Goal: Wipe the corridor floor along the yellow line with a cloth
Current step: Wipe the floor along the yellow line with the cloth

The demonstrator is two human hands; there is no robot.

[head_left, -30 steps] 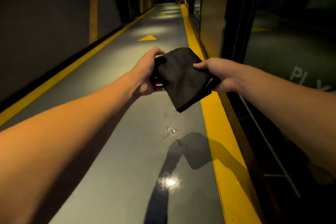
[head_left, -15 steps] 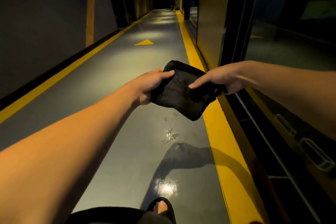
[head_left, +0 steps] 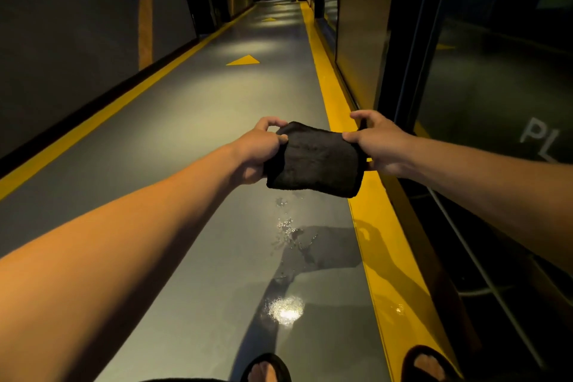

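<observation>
Both arms reach out in front of the person, and the two hands hold a dark cloth (head_left: 314,161) stretched between them in the air, well above the floor (head_left: 217,139). The left hand (head_left: 259,149) grips the cloth's left edge with its fingers curled round it, and the right hand (head_left: 376,143) pinches the right edge, thumb on the near side and fingers bent over the top. The hands are apart, with the cloth's width between them. The cloth looks folded into a thick, roughly rectangular pad (its fabric is fuzzy, like a towel), and its lower edge hangs free. It sits over the seam where the grey floor meets the yellow line (head_left: 372,211) that runs along the right side of the corridor. Below the cloth, water drops (head_left: 286,226) glisten on the floor, and the shadow of the arms and cloth falls across them. Nearer the person, a bright light reflection (head_left: 285,310) shines on the glossy surface. Two feet in dark sandals show at the bottom edge: the left foot (head_left: 265,367) on the grey floor, the right foot (head_left: 429,364) on the yellow line. A second yellow line (head_left: 102,115) borders the left wall, and a yellow arrow (head_left: 243,60) marks the floor farther ahead. Dark glass panels (head_left: 496,87) stand to the right.
</observation>
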